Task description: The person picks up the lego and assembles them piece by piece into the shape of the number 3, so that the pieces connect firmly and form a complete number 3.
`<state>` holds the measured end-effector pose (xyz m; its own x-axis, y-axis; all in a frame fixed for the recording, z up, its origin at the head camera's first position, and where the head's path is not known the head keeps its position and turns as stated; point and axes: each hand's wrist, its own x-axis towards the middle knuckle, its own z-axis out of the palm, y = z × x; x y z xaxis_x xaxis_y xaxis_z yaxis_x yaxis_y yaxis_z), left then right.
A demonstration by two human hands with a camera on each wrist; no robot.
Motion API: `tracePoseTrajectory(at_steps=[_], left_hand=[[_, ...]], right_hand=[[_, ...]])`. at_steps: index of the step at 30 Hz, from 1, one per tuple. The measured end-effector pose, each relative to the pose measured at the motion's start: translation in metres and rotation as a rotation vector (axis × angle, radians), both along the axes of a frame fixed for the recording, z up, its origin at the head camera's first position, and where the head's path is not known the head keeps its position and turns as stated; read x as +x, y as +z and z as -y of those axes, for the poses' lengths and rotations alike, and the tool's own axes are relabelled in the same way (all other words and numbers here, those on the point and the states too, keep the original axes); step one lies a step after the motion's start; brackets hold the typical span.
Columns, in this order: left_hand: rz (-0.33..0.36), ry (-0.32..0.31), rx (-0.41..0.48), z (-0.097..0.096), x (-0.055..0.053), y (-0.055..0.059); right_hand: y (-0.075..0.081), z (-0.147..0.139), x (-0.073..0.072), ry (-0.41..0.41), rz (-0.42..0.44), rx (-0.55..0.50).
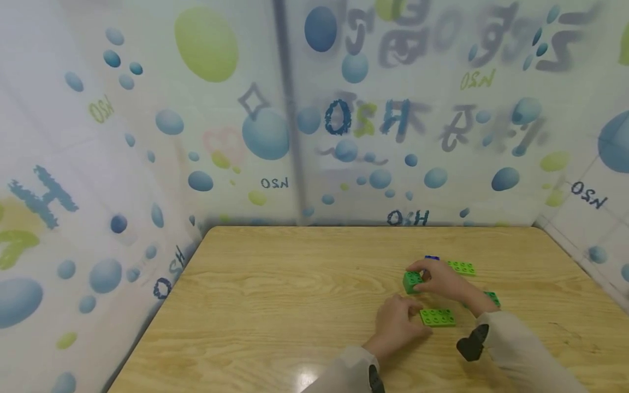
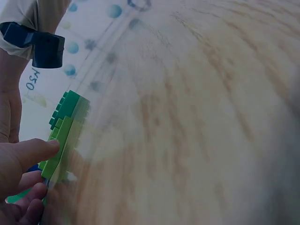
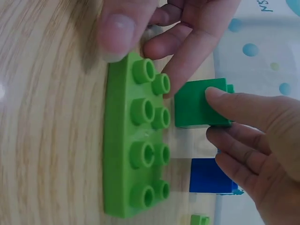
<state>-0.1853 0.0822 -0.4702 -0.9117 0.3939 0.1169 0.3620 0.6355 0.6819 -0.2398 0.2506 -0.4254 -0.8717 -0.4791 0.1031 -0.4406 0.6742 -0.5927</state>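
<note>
My right hand (image 1: 444, 281) pinches a green brick (image 1: 410, 283) between thumb and fingers; in the right wrist view the thumb lies along the side of the brick (image 3: 194, 104). My left hand (image 1: 397, 322) holds the left end of a flat lime-green brick (image 1: 437, 317) lying nearer to me. That lime-green brick (image 3: 136, 140) shows two rows of studs facing up, with the left thumb at one edge and a finger at the other. Beyond the right hand sits a blue brick (image 3: 211, 176), partly hidden by it in the head view.
Another lime-green flat brick (image 1: 463, 267) lies behind the right hand. A green brick (image 1: 492, 298) shows beside the right wrist, partly covered by it. Everything stands on the right half of a wooden table (image 1: 270, 295), with printed curtains (image 1: 319, 180) along its back and sides.
</note>
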Motion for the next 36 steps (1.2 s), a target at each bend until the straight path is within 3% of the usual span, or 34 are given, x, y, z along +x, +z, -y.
tracePoseTrajectory(at_steps=[10, 19, 23, 29, 36], left_hand=[[0.002, 0.053, -0.031, -0.006, 0.004, -0.001], [-0.025, 0.084, -0.054, -0.006, 0.004, -0.001], [0.003, 0.085, -0.044, -0.006, 0.004, 0.000], [0.044, 0.074, -0.014, -0.005, 0.005, 0.002], [0.048, 0.080, -0.013, -0.006, 0.006, 0.003]], right_hand=[[0.010, -0.009, 0.012, -0.049, 0.039, -0.047], [0.025, -0.025, 0.034, -0.044, 0.009, 0.059], [0.026, -0.034, 0.043, -0.021, 0.003, 0.095], [0.024, -0.042, 0.055, -0.003, 0.060, 0.098], [0.017, -0.047, 0.064, -0.010, 0.047, 0.088]])
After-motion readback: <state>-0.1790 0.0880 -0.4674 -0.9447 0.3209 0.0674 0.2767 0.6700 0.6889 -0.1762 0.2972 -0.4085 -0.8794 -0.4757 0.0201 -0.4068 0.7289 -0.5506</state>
